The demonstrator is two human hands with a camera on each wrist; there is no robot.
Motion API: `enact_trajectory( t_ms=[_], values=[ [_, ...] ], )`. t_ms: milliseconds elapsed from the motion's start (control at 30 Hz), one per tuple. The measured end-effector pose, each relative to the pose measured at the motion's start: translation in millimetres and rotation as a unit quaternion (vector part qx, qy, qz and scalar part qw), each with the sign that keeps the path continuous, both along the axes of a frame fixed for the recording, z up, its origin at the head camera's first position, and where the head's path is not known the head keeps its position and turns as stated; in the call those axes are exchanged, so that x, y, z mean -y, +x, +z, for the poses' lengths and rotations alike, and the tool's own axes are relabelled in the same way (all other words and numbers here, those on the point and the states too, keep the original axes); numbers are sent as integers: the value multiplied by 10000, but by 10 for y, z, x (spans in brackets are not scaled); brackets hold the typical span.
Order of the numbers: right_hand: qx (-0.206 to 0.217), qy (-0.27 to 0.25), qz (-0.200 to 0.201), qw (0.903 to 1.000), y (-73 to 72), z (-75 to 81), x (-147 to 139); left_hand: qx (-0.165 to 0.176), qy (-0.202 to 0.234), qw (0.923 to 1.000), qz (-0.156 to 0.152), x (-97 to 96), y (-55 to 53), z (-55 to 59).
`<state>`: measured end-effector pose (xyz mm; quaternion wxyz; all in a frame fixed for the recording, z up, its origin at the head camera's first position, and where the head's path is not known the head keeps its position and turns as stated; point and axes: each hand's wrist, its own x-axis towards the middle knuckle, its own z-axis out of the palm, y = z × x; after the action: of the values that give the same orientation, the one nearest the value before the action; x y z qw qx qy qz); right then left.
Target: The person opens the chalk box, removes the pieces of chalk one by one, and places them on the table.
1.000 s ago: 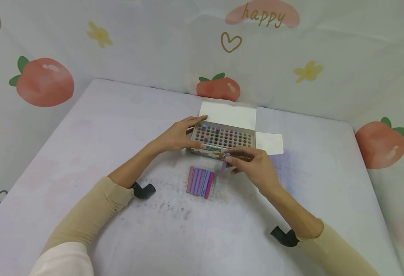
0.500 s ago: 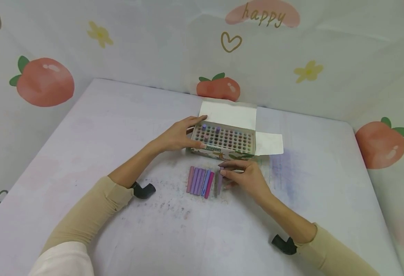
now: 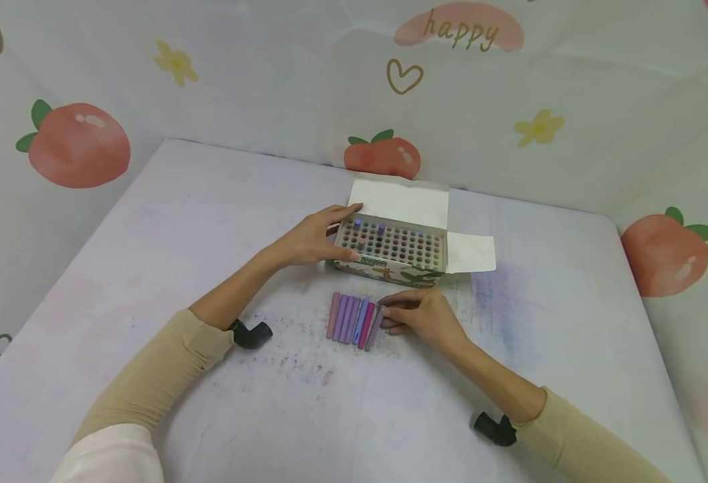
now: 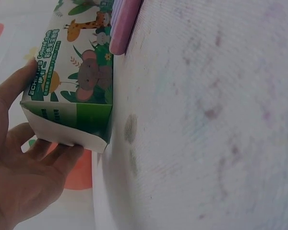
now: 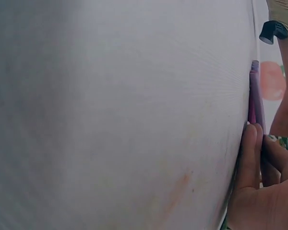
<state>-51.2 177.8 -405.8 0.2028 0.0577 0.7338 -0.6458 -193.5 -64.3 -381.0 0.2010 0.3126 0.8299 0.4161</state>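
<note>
A chalk box (image 3: 384,270) with animal pictures stands with its lid up, showing a tray of holes. My left hand (image 3: 311,238) holds its left end, thumb at the front and fingers behind; the left wrist view shows those fingers (image 4: 62,158) at the end flap. In front of the box several chalk sticks (image 3: 345,318), pink, purple and blue, lie side by side, a magenta stick (image 3: 366,327) among them. At the row's right end my right hand (image 3: 429,320) pinches the far end of a greyish-purple chalk stick (image 3: 374,330), which slants beside the magenta one.
A few chalk tips, including a purple one (image 3: 381,229), stand up from the tray's holes. The white lid (image 3: 398,201) leans back, and a side flap (image 3: 471,253) sticks out to the right. Chalk dust (image 3: 293,359) marks the tablecloth.
My right hand has carried the greyish-purple chalk from the box front down and left to the row's right end. The left hand keeps its place on the box.
</note>
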Motion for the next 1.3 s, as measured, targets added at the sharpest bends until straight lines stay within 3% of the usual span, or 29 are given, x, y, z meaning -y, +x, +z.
enact_trajectory(
  t_ms=[433,600,767,933,1133,1300],
  values=[
    [179,237,76,9995,-25,35,24,16,-3,10000,11,-2,2,7],
    [54,266,230,9994,-14,66,8,36,-21,10000,20,-1,-7,-3],
    [-398,721,562,9950,-8,121,-9,-10,-15,10000,-11,-4,-9,2],
    [-989,1271,997,9819,-34,254,-26,42,112,9999,-41,-3,-2,-1],
    [-1406,1091,1108,9778,-140,477,-92,64,303,9995,-82,0,-8,-29],
    [-1696,1363,1098,9698,-266,615,-138,42,310,9995,-54,5,-9,-38]
  ],
)
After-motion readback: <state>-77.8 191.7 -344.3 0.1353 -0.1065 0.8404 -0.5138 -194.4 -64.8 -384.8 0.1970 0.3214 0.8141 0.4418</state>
